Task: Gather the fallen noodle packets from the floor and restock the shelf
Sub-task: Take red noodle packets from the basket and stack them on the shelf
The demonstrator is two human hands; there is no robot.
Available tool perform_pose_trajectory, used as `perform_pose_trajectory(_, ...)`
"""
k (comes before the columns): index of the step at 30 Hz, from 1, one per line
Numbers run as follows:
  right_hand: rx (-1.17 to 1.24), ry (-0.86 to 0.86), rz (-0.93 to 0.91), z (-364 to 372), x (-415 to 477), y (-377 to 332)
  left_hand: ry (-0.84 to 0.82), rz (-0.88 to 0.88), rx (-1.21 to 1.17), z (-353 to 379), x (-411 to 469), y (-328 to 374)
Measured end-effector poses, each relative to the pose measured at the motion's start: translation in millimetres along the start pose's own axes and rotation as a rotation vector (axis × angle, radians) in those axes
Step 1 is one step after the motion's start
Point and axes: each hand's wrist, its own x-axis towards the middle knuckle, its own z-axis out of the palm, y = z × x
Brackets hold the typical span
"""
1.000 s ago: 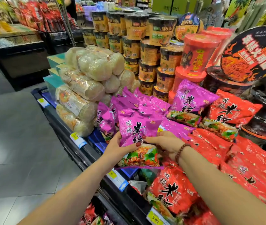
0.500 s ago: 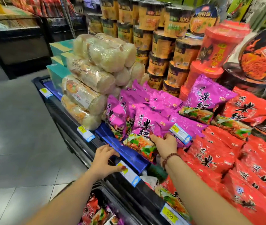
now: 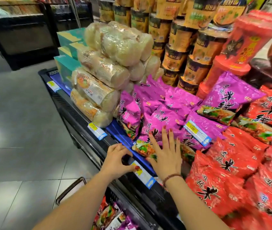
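Right hand (image 3: 166,156) has flattened open onto the purple packet (image 3: 158,121); left hand (image 3: 115,161) grips the black shelf edge (image 3: 73,107).

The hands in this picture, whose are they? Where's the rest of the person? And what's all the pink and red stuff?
There is no machine here, just a person in a shop. The camera sits on their head and looks down, so you only see their arms and hands. On the shelf lie purple noodle packets with red noodle packets beside them. Clear bags of pale noodles and stacked noodle cups are there too. The right hand lies flat on a purple packet, fingers straight, and holds nothing. The left hand curls at the shelf's front edge and pinches a price label. More packets show in a basket below.
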Motion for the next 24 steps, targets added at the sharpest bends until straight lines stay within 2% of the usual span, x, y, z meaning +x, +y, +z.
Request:
perform_pose_trajectory(3,-0.037,-0.098,-0.004,6,13,14,0.005,0.025,-0.009,2,0,-4)
perform_pose_trajectory(8,0.016,-0.306,0.106,22,30,-1,0.04,0.038,-0.034,5,-1,-9)
perform_pose_trajectory(13,0.038,-0.232,0.17,33,34,-17,0.034,0.036,-0.021,4,0,-7)
perform_pose_trajectory(19,0.039,-0.311,0.121,11,32,-14,0.014,0.017,0.005,3,0,-7)
perform_pose_trajectory(24,0.067,-0.142,0.06,-26,-6,-29,-0.026,0.051,0.172,0,0,-4)
